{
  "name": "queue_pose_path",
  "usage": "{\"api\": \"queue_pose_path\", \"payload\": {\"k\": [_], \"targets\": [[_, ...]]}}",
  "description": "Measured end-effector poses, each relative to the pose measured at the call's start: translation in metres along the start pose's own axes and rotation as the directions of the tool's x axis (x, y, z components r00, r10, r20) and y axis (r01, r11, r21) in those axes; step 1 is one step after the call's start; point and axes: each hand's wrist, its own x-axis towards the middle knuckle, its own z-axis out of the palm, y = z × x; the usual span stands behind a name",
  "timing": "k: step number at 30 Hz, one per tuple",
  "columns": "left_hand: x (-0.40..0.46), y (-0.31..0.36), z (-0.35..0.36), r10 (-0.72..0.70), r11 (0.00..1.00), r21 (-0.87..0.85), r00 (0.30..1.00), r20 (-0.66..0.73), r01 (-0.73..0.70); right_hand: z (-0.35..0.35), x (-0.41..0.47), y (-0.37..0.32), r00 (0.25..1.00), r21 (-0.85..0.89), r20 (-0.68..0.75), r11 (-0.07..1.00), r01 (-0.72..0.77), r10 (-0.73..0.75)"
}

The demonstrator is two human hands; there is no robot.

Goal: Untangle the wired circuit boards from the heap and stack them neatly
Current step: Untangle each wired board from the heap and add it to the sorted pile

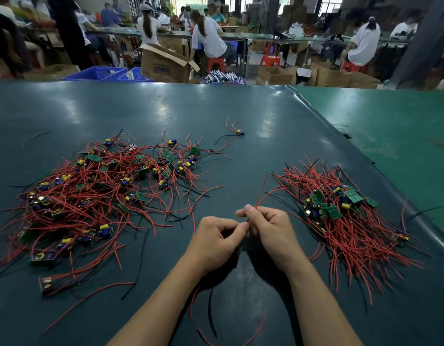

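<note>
We see an open cardboard box [163,63] on the floor beyond the bench [166,106], its contents hidden, and two blue plastic crates [101,73] beside it; what lies in them we cannot tell. More cardboard boxes [315,76] sit to the right.

The bench has a dark green cover. On its left spreads the tangled heap [98,191] of small boards with red and black wires. On the right lies the sorted pile [340,216], boards together, wires fanned towards us. One lone board [239,132] lies apart at the far middle.

Our left hand [216,240] and right hand [268,231] meet at the near middle, fingers curled, both pinching red wires [262,196] of one board; the board itself is hidden. Loose wire ends hang below our wrists.

Behind, people sit on red stools [216,63] at long worktables.
</note>
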Motion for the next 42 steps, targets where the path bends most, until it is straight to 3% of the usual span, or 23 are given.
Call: {"api": "queue_pose_path", "payload": {"k": [2, 5, 8, 14, 21, 25, 32, 37, 40, 42], "targets": [[0.0, 0.001, -0.002, -0.05, 0.993, -0.108, 0.999, -0.012, 0.049, 0.001, -0.001, -0.001, 1.0, 0.083, 0.007, 0.997, -0.003, 0.002], [-0.001, 0.005, -0.002, -0.101, 0.969, -0.222, 0.994, 0.043, 0.108, 0.0, 0.002, -0.004, 0.989, 0.112, -0.147, 0.993, 0.034, -0.018], [-0.004, 0.009, -0.003, -0.103, 0.961, -0.248, 0.991, 0.085, 0.122, 0.0, 0.005, -0.007, 0.97, 0.273, -0.24, 0.961, 0.033, 0.035], [-0.003, 0.013, -0.006, -0.103, 0.953, -0.27, 0.986, 0.135, 0.136, -0.005, 0.007, -0.014, 0.967, 0.461, -0.204, 0.887, -0.042, 0.151], [-0.004, 0.009, -0.012, -0.085, 0.973, -0.188, 0.964, 0.252, 0.135, -0.011, 0.007, -0.014, 0.974, 0.557, -0.133, 0.826, -0.081, 0.185], [-0.003, 0.009, -0.009, -0.08, 0.971, -0.206, 0.977, 0.199, 0.122, -0.014, 0.009, -0.016, 0.975, 0.579, -0.065, 0.804, -0.137, 0.213], [-0.002, 0.009, -0.008, -0.079, 0.943, -0.307, 0.983, 0.164, 0.127, -0.017, 0.012, -0.015, 0.967, 0.638, -0.128, 0.765, -0.09, 0.221], [-0.002, 0.007, -0.007, -0.078, 0.971, -0.205, 0.975, 0.207, 0.122, -0.021, 0.01, -0.015, 0.979, 0.648, -0.047, 0.752, -0.122, 0.2], [-0.001, 0.005, -0.007, -0.088, 0.956, -0.275, 0.995, 0.056, 0.1, -0.019, 0.004, -0.018, 0.988, 0.573, -0.05, 0.815, -0.089, 0.143], [0.001, 0.003, -0.008, -0.127, 0.933, -0.348, 0.988, -0.082, 0.091, -0.017, -0.002, -0.016, 0.993, 0.406, 0.018, 0.907, -0.114, 0.117]]}}
